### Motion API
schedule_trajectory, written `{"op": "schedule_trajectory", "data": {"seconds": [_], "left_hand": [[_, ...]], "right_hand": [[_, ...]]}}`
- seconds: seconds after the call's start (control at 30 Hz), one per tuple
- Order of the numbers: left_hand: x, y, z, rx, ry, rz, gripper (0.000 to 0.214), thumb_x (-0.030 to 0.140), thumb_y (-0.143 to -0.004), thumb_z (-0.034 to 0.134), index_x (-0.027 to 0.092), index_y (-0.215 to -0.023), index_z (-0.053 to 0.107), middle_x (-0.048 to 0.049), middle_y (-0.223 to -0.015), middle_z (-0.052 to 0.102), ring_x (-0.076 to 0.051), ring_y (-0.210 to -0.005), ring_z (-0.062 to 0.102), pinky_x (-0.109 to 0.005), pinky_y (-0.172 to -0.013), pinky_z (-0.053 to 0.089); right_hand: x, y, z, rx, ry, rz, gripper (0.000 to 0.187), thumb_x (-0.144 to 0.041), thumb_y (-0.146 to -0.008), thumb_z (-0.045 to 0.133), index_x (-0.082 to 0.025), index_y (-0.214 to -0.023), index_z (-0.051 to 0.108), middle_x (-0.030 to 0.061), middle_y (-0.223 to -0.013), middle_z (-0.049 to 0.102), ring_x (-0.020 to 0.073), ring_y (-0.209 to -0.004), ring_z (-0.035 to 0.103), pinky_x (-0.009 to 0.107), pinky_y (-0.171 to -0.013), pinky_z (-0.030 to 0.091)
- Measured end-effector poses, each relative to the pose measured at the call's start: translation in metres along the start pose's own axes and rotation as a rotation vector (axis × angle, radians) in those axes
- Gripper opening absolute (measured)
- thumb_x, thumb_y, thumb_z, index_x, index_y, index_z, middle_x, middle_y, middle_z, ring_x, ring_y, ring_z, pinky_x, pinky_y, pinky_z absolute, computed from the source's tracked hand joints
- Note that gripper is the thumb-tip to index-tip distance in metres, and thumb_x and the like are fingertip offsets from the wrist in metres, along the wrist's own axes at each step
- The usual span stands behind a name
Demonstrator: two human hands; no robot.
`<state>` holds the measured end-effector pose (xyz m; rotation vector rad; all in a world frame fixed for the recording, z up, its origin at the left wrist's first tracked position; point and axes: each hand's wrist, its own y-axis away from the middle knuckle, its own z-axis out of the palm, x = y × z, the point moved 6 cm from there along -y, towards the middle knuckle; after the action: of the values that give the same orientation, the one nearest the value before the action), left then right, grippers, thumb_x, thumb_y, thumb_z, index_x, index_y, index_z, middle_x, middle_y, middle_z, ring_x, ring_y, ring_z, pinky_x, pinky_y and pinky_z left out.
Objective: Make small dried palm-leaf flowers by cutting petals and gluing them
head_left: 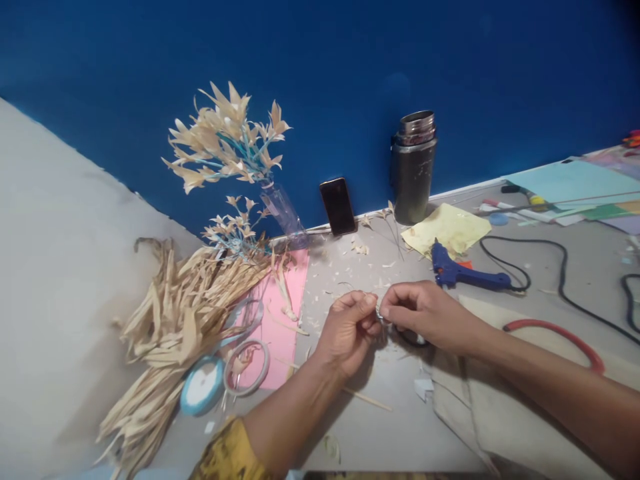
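Note:
My left hand point(353, 327) and my right hand point(413, 308) meet over the middle of the table, fingertips nearly touching. Both are closed in a pinch. A small pale piece point(379, 309) shows between the fingertips, too small to name. Below the right hand lies a dark ring-shaped thing point(414, 339), partly hidden. Just past the right hand rests a blue glue gun point(463, 272) with a black cord. To the left of the left hand is a pink sheet point(280, 360) with scraps of dried husk on it.
Dried husks point(190, 320) are heaped at the left beside blue ribbon point(203, 385) and a tape roll point(247, 368). Husk flowers point(225, 140) stand in a leaning clear bottle point(285, 213). A phone point(339, 207) and a dark flask point(413, 173) stand by the wall. Red-handled tool point(560, 331) lies right.

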<state>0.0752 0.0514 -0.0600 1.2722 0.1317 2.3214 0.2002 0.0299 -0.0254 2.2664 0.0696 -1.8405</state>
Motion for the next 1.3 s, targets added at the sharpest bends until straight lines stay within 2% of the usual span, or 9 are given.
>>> {"op": "schedule_trajectory", "data": {"seconds": [0.2,0.37,0.6,0.77,0.93,1.1,1.3], "left_hand": [[-0.003,-0.002,-0.001,-0.053,0.08,-0.056,0.042,0.028,-0.064,0.09,0.016,-0.063,0.05,0.0084,-0.049,0.037,-0.004,-0.05,0.034,-0.017,-0.051,0.031],[-0.002,-0.002,-0.004,-0.039,0.11,-0.08,0.041,0.025,-0.061,0.092,0.015,-0.066,0.052,0.0069,-0.055,0.043,-0.003,-0.05,0.032,-0.015,-0.049,0.027],[-0.001,0.001,-0.002,-0.022,0.111,-0.063,0.043,0.024,-0.059,0.092,0.015,-0.063,0.051,0.008,-0.053,0.04,-0.003,-0.049,0.032,-0.016,-0.048,0.027],[-0.001,0.001,-0.001,-0.031,0.102,-0.072,0.045,0.026,-0.059,0.092,0.015,-0.062,0.049,0.0078,-0.051,0.041,-0.003,-0.048,0.032,-0.015,-0.048,0.028],[-0.001,0.0,-0.002,-0.025,0.104,-0.064,0.046,0.026,-0.059,0.092,0.016,-0.062,0.047,0.0091,-0.05,0.038,-0.003,-0.047,0.033,-0.016,-0.048,0.029],[-0.001,-0.001,-0.002,-0.024,0.094,-0.065,0.046,0.026,-0.06,0.092,0.016,-0.061,0.047,0.0088,-0.05,0.039,-0.003,-0.047,0.033,-0.016,-0.048,0.029],[-0.001,-0.001,-0.002,-0.021,0.078,-0.064,0.047,0.027,-0.059,0.093,0.016,-0.06,0.047,0.0086,-0.049,0.039,-0.003,-0.047,0.032,-0.016,-0.047,0.028]], "right_hand": [[0.009,-0.002,0.0,-0.065,-0.109,0.038,0.024,-0.037,-0.084,0.057,-0.017,-0.075,0.066,-0.001,-0.057,0.06,0.0094,-0.047,0.047,0.021,-0.044,0.032],[0.013,-0.002,-0.003,-0.057,-0.132,0.047,0.028,-0.039,-0.089,0.052,-0.018,-0.089,0.07,-0.0006,-0.063,0.062,0.01,-0.047,0.047,0.023,-0.043,0.031],[-0.005,0.002,-0.003,-0.026,0.049,-0.127,0.015,-0.027,-0.084,0.058,-0.019,-0.089,0.069,0.0012,-0.076,0.069,0.0149,-0.067,0.06,0.025,-0.058,0.043],[-0.005,0.001,-0.002,0.044,0.271,-0.194,0.014,-0.021,-0.077,0.062,-0.02,-0.091,0.065,-0.0027,-0.07,0.066,0.0128,-0.06,0.056,0.024,-0.055,0.039],[-0.007,0.003,-0.004,0.102,0.407,-0.286,0.011,-0.023,-0.082,0.059,-0.021,-0.088,0.068,-0.0017,-0.071,0.068,0.0136,-0.062,0.056,0.026,-0.058,0.037],[-0.009,0.004,-0.004,0.11,0.474,-0.339,0.013,-0.026,-0.087,0.058,-0.021,-0.085,0.07,0.0007,-0.079,0.072,0.0155,-0.07,0.06,0.027,-0.063,0.038],[-0.011,0.004,-0.004,0.085,0.46,-0.335,0.019,-0.026,-0.091,0.053,-0.02,-0.082,0.07,0.0002,-0.076,0.071,0.0146,-0.068,0.059,0.026,-0.064,0.038]]}}
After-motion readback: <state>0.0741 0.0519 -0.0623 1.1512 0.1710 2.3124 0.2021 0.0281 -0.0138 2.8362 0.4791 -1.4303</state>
